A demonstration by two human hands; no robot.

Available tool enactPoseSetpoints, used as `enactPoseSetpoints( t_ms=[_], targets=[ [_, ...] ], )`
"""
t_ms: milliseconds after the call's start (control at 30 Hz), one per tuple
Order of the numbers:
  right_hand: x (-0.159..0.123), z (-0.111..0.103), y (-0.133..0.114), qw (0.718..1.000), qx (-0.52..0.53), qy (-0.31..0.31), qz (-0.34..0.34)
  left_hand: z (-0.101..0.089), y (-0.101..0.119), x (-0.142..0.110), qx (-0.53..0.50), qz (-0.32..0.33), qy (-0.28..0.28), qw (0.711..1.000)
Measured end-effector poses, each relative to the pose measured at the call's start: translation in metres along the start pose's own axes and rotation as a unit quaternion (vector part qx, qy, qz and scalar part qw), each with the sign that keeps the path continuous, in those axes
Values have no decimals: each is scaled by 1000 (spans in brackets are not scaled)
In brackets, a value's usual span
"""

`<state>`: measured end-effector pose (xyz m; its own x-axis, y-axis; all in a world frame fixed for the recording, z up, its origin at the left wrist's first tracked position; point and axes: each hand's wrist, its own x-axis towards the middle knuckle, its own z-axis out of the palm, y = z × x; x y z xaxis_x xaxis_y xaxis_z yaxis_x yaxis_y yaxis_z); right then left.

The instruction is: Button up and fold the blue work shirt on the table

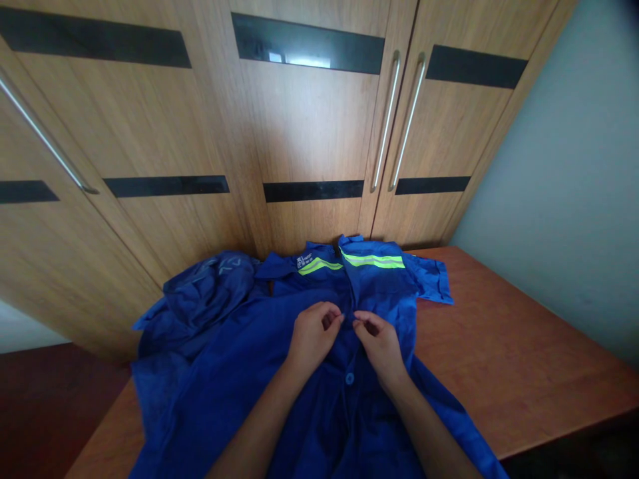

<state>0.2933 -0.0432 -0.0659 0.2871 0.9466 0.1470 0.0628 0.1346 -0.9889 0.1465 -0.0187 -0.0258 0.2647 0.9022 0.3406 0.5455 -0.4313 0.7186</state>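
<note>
A blue work jacket point(314, 412) lies spread on the wooden table, front side up, with yellow-green reflective stripes point(375, 261) across its chest. My left hand point(315, 336) pinches the jacket's front edge between thumb and fingertips. Just to its right, my right hand point(382, 344) pinches the other side of the front opening. A small gap separates the fingertips, and what exactly lies between them is partly hidden. Below the hands, a round blue button point(349, 378) shows on the front placket.
A crumpled dark blue cloth point(214, 286) lies at the left of the jacket. The wooden table point(519, 359) extends to the right. Behind it stands a wooden wardrobe point(309, 126) with dark panels and metal handles point(407, 123). A grey wall point(564, 199) borders the right side.
</note>
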Motion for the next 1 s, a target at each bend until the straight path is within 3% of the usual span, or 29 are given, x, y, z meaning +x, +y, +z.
enactPoseSetpoints(
  t_ms=[300, 467, 567, 633, 867, 1000],
  targets=[
    [0, -1, 3, 1000, -14, 20, 14, -3, -2, 1, -15, -37, -1, 999],
    [0, -1, 9, 997, -71, -10, 3, -2, -5, 4, -140, -82, 37, 986],
    [-1, -1, 10, 993, -106, -30, -38, 1, -4, 4, -206, -89, 39, 974],
    [0, -1, 10, 994, -104, -28, -28, 2, -2, 4, -221, -88, 32, 971],
    [0, -7, 3, 993, 66, 14, 102, -9, -10, 7, -204, -104, 67, 971],
    [-2, -8, 1, 984, 135, 2, 114, -9, -10, 5, -87, -70, 22, 994]
  ],
)
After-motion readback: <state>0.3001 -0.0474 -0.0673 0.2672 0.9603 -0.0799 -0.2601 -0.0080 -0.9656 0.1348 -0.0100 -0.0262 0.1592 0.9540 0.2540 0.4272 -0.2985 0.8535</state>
